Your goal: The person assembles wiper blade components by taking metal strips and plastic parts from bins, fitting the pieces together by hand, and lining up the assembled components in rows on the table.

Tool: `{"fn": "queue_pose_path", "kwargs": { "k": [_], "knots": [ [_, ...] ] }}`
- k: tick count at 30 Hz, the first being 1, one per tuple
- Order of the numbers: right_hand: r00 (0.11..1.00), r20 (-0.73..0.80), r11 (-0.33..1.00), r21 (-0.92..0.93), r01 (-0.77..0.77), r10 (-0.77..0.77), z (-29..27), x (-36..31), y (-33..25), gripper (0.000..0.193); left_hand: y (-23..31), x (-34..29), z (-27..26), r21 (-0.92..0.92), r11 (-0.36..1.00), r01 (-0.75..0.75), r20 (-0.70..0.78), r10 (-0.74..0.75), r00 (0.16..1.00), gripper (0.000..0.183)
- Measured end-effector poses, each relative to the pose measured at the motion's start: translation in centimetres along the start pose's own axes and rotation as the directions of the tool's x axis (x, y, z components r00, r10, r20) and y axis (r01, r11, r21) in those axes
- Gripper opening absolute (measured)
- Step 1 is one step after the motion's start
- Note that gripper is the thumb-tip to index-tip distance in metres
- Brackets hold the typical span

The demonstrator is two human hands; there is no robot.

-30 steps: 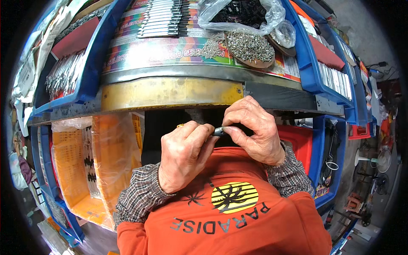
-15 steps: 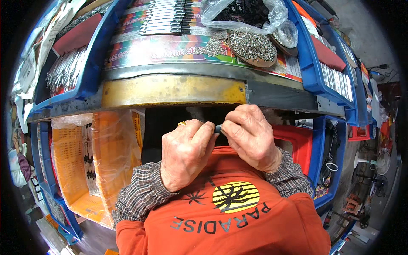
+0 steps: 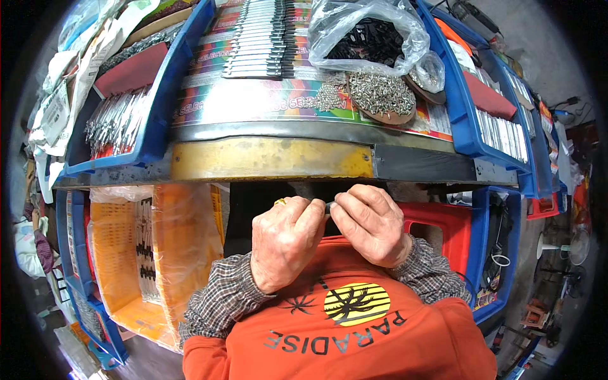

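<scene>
a small dark piece point(image 3: 328, 207) is showing just below the yellow strip point(image 3: 272, 158), mostly hidden by fingers; the left hand point(image 3: 286, 237) and right hand point(image 3: 370, 226) are pinching it between their fingertips. beyond the strip, silvery bits point(image 3: 382, 94) are lying on a brown dish point(image 3: 387, 118) and a clear bag point(image 3: 320, 39) is holding black parts point(image 3: 375, 47); an orange crate point(image 3: 117, 247) is standing below the strip's left end.
</scene>
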State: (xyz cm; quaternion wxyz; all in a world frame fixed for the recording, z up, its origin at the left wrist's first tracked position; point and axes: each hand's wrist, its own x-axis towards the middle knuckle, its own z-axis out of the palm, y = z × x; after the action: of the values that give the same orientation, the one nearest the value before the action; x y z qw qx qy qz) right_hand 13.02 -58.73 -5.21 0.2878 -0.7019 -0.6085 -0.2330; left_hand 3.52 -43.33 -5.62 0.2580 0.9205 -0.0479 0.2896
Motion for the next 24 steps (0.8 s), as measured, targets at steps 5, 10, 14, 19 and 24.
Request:
{"fn": "queue_pose_path", "kwargs": {
  "k": [5, 10, 14, 19, 24],
  "knots": [
    [0.993, -0.026, 0.993, -0.012, 0.118, -0.119, 0.2, 0.3, 0.8, 0.022, 0.0, 0.6, -0.4, 0.047, 0.998, -0.040, -0.005, 0.040, 0.999, 0.018],
    [0.994, -0.021, 0.993, 0.025, 0.112, -0.112, 0.7, 0.5, 1.5, 0.023, -0.1, 1.1, -0.8, 0.065, 0.997, 0.052, 0.084, -0.058, 0.995, 0.020],
    [0.989, -0.019, 0.936, 0.327, -0.131, 0.145, 1.1, 0.5, 2.1, 0.033, -0.8, 1.5, -0.8, -0.032, 0.999, 0.029, -0.016, -0.030, 0.999, 0.020],
    [0.966, -0.100, 0.935, 0.290, -0.202, 0.239, -0.3, 1.2, 2.9, 0.031, -1.5, 3.3, -1.9, -0.035, 0.999, 0.025, -0.010, -0.026, 1.000, 0.019],
    [0.953, -0.141, 0.949, 0.208, -0.236, 0.268, -1.2, 1.7, 4.4, 0.027, -4.8, 6.1, -2.5, 0.083, 0.996, 0.035, -0.004, -0.035, 0.999, 0.015]
  ]
}}
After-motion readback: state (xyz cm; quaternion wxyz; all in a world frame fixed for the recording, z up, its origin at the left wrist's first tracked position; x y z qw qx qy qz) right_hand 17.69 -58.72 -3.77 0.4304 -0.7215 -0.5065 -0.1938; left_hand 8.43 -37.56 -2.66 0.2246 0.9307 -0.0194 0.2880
